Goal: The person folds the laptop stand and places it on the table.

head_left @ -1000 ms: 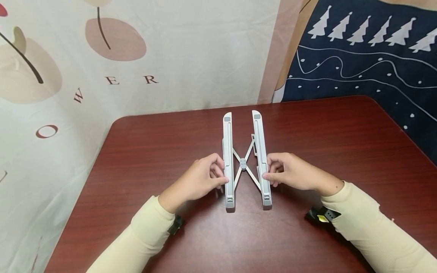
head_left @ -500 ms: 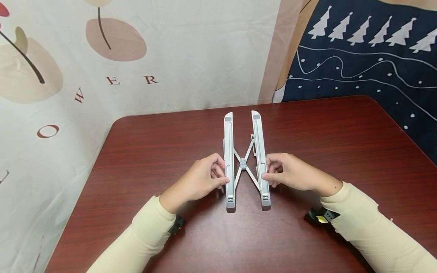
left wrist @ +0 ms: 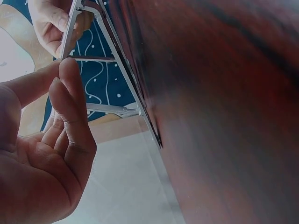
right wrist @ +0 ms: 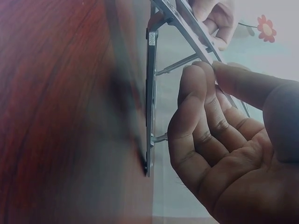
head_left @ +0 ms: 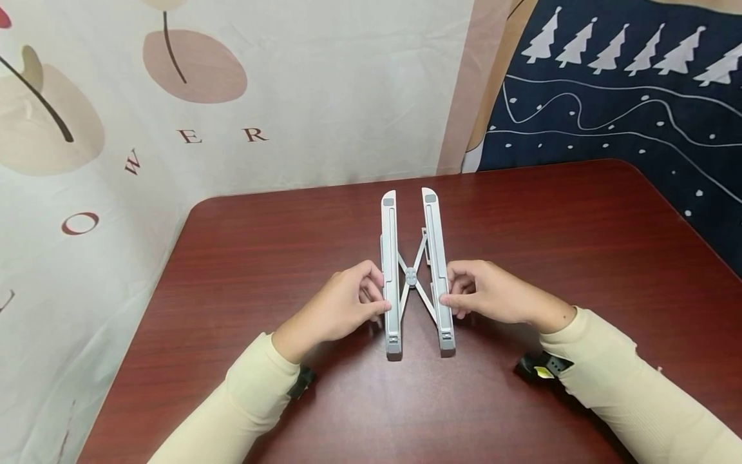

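Note:
A silver folding laptop stand stands on the table in the head view, its two long rails a short way apart and joined by crossed struts at a grey hub. My left hand pinches the left rail between thumb and fingers, low on its outer side. Opposite it, my right hand pinches the right rail the same way. The left wrist view shows the stand's sloping upper rail and its base rail from the side. In the right wrist view, the right fingertips meet the upper rail.
The dark red wooden table has rounded far corners. Behind it hang a pale cloth with printed letters and a navy cloth with white trees. Dark straps sit at both wrists.
The right rail has moved left with my right hand, and the left rail slightly right. The gap between the rails is narrower, and the crossed struts stand at a tighter angle.

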Motion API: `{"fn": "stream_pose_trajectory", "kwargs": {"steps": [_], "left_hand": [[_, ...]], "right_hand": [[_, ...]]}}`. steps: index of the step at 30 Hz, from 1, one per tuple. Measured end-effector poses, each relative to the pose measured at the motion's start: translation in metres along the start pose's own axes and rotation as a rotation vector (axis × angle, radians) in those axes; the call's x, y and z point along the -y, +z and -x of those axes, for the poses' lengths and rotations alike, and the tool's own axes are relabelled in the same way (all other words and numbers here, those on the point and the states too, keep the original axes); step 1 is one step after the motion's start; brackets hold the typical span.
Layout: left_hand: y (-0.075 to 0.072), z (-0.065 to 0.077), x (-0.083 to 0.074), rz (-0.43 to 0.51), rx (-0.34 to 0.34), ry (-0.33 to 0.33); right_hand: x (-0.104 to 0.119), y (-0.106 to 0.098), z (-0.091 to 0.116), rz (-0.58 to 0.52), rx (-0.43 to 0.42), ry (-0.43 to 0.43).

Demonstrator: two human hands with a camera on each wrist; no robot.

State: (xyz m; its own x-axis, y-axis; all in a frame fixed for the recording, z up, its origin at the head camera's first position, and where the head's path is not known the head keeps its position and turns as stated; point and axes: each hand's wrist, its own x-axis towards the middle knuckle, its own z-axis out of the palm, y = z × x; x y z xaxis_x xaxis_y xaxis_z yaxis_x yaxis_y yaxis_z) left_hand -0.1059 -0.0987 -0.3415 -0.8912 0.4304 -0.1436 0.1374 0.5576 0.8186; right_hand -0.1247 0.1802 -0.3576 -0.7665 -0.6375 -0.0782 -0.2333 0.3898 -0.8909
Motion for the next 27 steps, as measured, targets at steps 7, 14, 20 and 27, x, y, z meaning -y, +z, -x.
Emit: {"fn": "stream_pose_trajectory", "kwargs": {"steps": [7, 14, 20, 27], "left_hand": [[-0.0002, 0.0017, -0.0014, -0.009, 0.008, -0.005], [0.0016, 0.0015, -0.0030, -0.024, 0.001, -0.005], [0.0034, 0.0014, -0.0041, -0.044, 0.009, -0.004], [0.0043, 0.0004, -0.0075, -0.061, 0.001, -0.010]], "right_hand": [[0.0018, 0.0024, -0.0012, -0.002, -0.004, 0.005], [0.0044, 0.0048, -0.0019, 0.012, -0.008, 0.021], [0.0016, 0.0066, 0.0000, 0.004, -0.009, 0.032], [0.0051, 0.0059, -0.0023, 0.008, 0.000, 0.018]]}}
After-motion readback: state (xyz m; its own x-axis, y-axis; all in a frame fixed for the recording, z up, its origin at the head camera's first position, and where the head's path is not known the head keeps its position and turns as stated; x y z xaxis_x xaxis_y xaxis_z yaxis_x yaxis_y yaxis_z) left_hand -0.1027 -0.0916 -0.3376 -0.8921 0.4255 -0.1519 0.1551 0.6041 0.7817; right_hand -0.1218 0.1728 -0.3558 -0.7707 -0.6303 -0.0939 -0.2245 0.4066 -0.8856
